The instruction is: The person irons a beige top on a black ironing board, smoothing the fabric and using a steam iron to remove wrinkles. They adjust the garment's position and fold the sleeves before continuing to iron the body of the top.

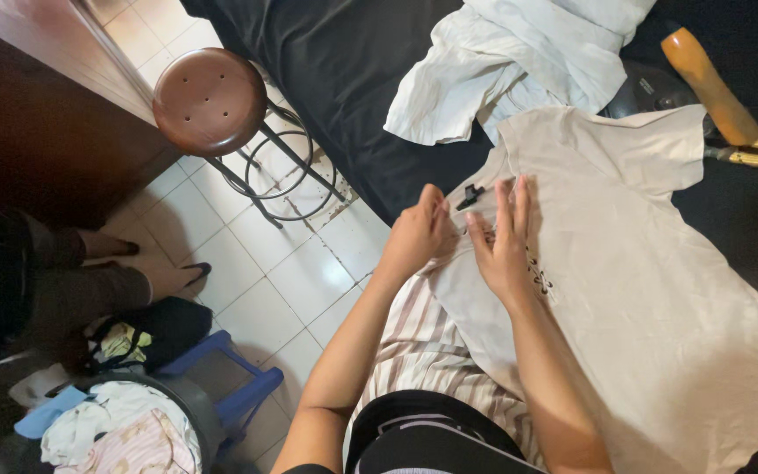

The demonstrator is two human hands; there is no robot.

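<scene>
Both hands worked at the neckline of a beige T-shirt spread flat on the black-covered bed, its hem hanging off the near edge over the person's lap. Judged step: smoothing or arranging the collar area, early in laying the shirt out, since sleeves and body lay unfolded. The left hand was curled, fingertips pinching the fabric edge by a small black clip or tag (which of the two, too small to tell). The right hand lay palm down with fingers spread and straight, pressing the cloth, not gripping anything. Both forearms reached forward from the bottom of view, elbows bent, wrists close together. A next move would likely need the collar held flat while the cloth was drawn straight. A crumpled white garment lay just beyond the shirt, touching it. A round brown stool stood on the tiled floor, well apart.
</scene>
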